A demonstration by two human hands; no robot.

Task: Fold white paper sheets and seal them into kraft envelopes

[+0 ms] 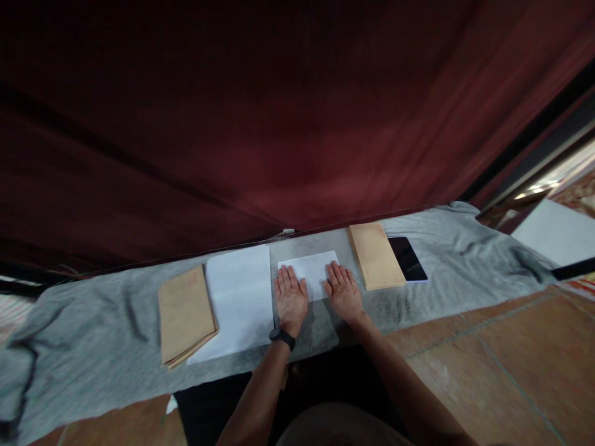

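1. The left hand is flat and unclenched, palm down, its fingers spread over the left end of the small white sheet; it grasps nothing.
2. The right hand mirrors it at the other end — fingers extended, fingertips at the sheet's right edge, no grip closed on anything.
3. The small white sheet lies flat on the cloth-covered counter, between the two paper groups. It is clearly smaller than the large white sheets, so it may be a folded one; no crease can be made out, and that step counts as done only by inference.
4. The large white sheets lie flat at full size to the left, apart from the hands. They show no fold, so they seem not yet worked.
5. The left brown stack overlaps the edge of those sheets; the right brown stack lies just beyond the right hand, next to a dark-screened device. Neither hand touches either stack.
6. Overall, one sheet seems partway through handling — whether either stack holds finished pieces cannot be told.
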